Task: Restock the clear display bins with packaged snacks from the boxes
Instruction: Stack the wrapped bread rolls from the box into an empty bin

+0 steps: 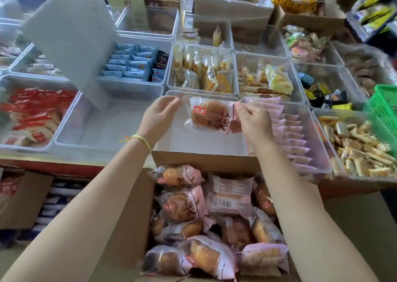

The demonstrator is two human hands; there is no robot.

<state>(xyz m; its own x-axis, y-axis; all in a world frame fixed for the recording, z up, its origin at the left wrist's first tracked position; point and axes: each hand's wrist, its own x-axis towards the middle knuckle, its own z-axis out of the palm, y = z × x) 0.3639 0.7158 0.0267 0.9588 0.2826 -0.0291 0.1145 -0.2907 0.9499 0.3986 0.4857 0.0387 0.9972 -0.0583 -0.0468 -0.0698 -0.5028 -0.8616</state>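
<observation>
From my feed, the biggest thing is the brown cardboard box (133, 217) at six o'clock, heaped with glossy, crinkled pink-and-clear bun packets (182, 204). Above it, at the centre, sits a clear hard-plastic bin (171, 140), rectangular with rounded corners; a row of flat pink packets (294, 131) stands on edge along its three o'clock side. A grey board (71, 37) leans at ten o'clock, its lower edge in the neighbouring bin. At three o'clock a green mesh basket (384, 112) overlaps the far bins.

Over the clear bin I see one bun packet (211, 115), round bun inside. My right hand (253, 120) pinches its three o'clock edge. My left hand (159, 114), fingers relaxed and spread, is released at the packet's nine o'clock side, just beside it; a yellow-green wristband (141, 141) circles that wrist.
</observation>
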